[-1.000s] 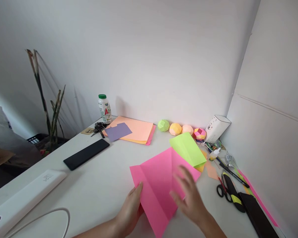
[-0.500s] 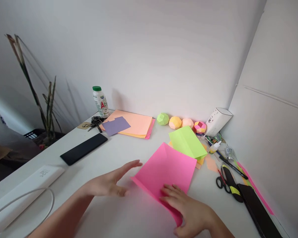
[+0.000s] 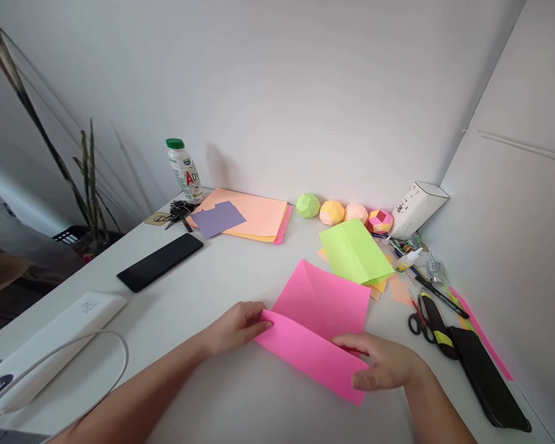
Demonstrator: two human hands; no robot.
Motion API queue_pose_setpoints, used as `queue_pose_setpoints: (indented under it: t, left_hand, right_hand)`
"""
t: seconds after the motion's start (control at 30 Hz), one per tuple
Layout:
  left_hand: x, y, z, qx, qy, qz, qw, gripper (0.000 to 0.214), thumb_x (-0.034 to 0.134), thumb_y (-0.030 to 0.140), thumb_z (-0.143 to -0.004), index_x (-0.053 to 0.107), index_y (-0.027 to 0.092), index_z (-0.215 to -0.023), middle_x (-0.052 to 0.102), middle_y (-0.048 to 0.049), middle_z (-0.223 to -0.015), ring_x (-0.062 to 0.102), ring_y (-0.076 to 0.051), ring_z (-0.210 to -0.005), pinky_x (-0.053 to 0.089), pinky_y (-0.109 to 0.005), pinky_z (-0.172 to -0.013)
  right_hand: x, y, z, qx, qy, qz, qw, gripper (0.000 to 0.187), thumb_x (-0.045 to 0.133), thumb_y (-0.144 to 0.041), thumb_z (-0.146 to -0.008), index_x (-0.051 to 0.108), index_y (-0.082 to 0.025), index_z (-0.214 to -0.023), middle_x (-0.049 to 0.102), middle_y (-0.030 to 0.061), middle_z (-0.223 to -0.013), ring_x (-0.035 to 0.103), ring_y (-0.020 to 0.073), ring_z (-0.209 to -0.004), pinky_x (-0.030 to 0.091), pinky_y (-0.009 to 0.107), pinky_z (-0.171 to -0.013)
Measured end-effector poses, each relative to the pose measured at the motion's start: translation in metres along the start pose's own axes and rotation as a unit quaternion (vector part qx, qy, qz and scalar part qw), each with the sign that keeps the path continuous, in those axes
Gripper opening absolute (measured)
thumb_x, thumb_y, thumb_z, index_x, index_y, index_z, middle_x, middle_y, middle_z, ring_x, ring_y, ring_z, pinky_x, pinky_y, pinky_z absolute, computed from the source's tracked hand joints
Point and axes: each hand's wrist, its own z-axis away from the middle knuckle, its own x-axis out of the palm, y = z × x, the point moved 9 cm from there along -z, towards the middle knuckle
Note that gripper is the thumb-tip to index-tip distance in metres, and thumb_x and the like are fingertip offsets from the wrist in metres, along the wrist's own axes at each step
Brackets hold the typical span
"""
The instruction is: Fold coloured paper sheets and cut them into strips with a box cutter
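A pink sheet of paper (image 3: 324, 308) lies on the white desk (image 3: 222, 271) in front of me, its near edge folded up and over toward the far side. My left hand (image 3: 238, 327) pinches the left end of that folded flap. The right end of the flap sits under the curled fingers and thumb of my right hand (image 3: 382, 364). A folded lime-green sheet (image 3: 354, 251) rests just beyond the pink one, overlapping some orange scraps.
Scissors (image 3: 428, 324), a pen and a dark case (image 3: 488, 382) lie at the right. Paper polyhedra (image 3: 332, 212) and a white box (image 3: 416, 209) line the wall. A stack of orange paper (image 3: 254, 216), a bottle (image 3: 184, 171), keys, a black phone (image 3: 160, 262) and a white device (image 3: 50, 345) sit left.
My left hand came back to the pink sheet and both hands lifted its near edge, folding it over away from me. The view tilted down and shifted slightly.
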Motion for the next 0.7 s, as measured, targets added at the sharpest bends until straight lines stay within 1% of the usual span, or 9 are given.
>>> queue_pose_setpoints:
  t: [0.1,0.17,0.27,0.33,0.4,0.43,0.5,0.57,0.7]
  left_hand:
    - [-0.001,-0.003,-0.004,0.019,0.033,-0.062,0.997,0.030,0.049,0.043,-0.085,0.047,0.020,-0.066,0.047,0.0027,-0.065,0.042,-0.012,-0.059,0.033,-0.023,-0.052]
    - [-0.001,-0.004,-0.006,0.031,0.056,-0.102,0.993,0.031,0.046,0.040,-0.086,0.040,0.020,-0.063,0.042,0.0036,-0.064,0.038,-0.012,-0.058,0.030,-0.023,-0.051]
    - [-0.001,-0.004,-0.008,0.032,0.087,-0.144,0.985,0.031,0.043,0.037,-0.086,0.031,0.022,-0.062,0.036,0.0050,-0.061,0.033,-0.011,-0.055,0.027,-0.023,-0.051]
    - [-0.001,-0.001,-0.009,0.035,0.103,-0.166,0.980,0.030,0.041,0.035,-0.086,0.027,0.022,-0.063,0.035,0.0053,-0.059,0.031,-0.012,-0.054,0.026,-0.024,-0.051]
    - [0.000,0.002,-0.011,0.042,0.115,-0.184,0.975,0.028,0.039,0.034,-0.086,0.026,0.023,-0.063,0.035,0.0052,-0.058,0.032,-0.012,-0.053,0.026,-0.025,-0.052]
    - [0.000,0.003,-0.012,0.047,0.119,-0.191,0.973,0.027,0.038,0.033,-0.086,0.026,0.023,-0.064,0.035,0.0051,-0.058,0.032,-0.013,-0.053,0.026,-0.025,-0.052]
    - [0.001,0.006,-0.015,0.052,0.126,-0.203,0.970,0.025,0.037,0.031,-0.086,0.027,0.023,-0.064,0.036,0.0048,-0.057,0.033,-0.013,-0.053,0.026,-0.026,-0.053]
    - [0.001,0.007,-0.017,0.055,0.132,-0.211,0.967,0.023,0.037,0.030,-0.085,0.028,0.023,-0.064,0.037,0.0046,-0.056,0.034,-0.013,-0.052,0.026,-0.026,-0.053]
    - [0.001,0.007,-0.018,0.048,0.148,-0.217,0.964,0.023,0.038,0.031,-0.085,0.034,0.023,-0.064,0.039,0.0040,-0.055,0.038,-0.014,-0.052,0.027,-0.026,-0.053]
  right_hand:
    - [-0.005,0.011,-0.003,0.044,0.033,-0.058,0.997,0.056,0.057,-0.050,-0.084,0.051,-0.021,-0.131,0.051,0.0101,-0.136,0.049,0.0255,-0.123,0.040,0.040,-0.100]
    - [-0.008,0.014,-0.007,0.067,0.068,-0.055,0.994,0.054,0.055,-0.051,-0.085,0.051,-0.022,-0.130,0.051,0.0097,-0.136,0.050,0.0239,-0.122,0.041,0.038,-0.099]
    - [-0.012,0.007,-0.015,0.091,0.128,0.047,0.987,0.045,0.057,-0.045,-0.085,0.055,-0.022,-0.124,0.059,0.0079,-0.126,0.057,0.0240,-0.112,0.047,0.036,-0.089]
    - [-0.011,-0.005,-0.021,0.092,0.140,0.149,0.975,0.029,0.053,-0.040,-0.088,0.062,-0.023,-0.109,0.068,0.0049,-0.106,0.063,0.0221,-0.092,0.049,0.033,-0.074]
    - [-0.008,-0.014,-0.027,0.094,0.142,0.250,0.953,0.019,0.049,-0.034,-0.089,0.064,-0.022,-0.094,0.069,0.0024,-0.085,0.063,0.0200,-0.075,0.046,0.030,-0.063]
    - [-0.008,-0.018,-0.029,0.100,0.149,0.295,0.938,0.017,0.049,-0.031,-0.089,0.064,-0.021,-0.091,0.068,0.0025,-0.081,0.062,0.0201,-0.072,0.044,0.029,-0.061]
    - [-0.008,-0.022,-0.031,0.113,0.168,0.369,0.907,0.015,0.051,-0.025,-0.087,0.063,-0.020,-0.093,0.068,0.0053,-0.082,0.063,0.0222,-0.075,0.044,0.030,-0.061]
    - [-0.004,-0.024,-0.035,0.112,0.175,0.406,0.890,0.017,0.050,-0.022,-0.088,0.062,-0.019,-0.099,0.068,0.0077,-0.086,0.063,0.0239,-0.079,0.045,0.032,-0.063]
    - [0.003,-0.025,-0.050,0.066,0.180,0.381,0.905,0.025,0.042,-0.020,-0.092,0.057,-0.020,-0.112,0.066,0.0075,-0.093,0.062,0.0228,-0.087,0.048,0.033,-0.069]
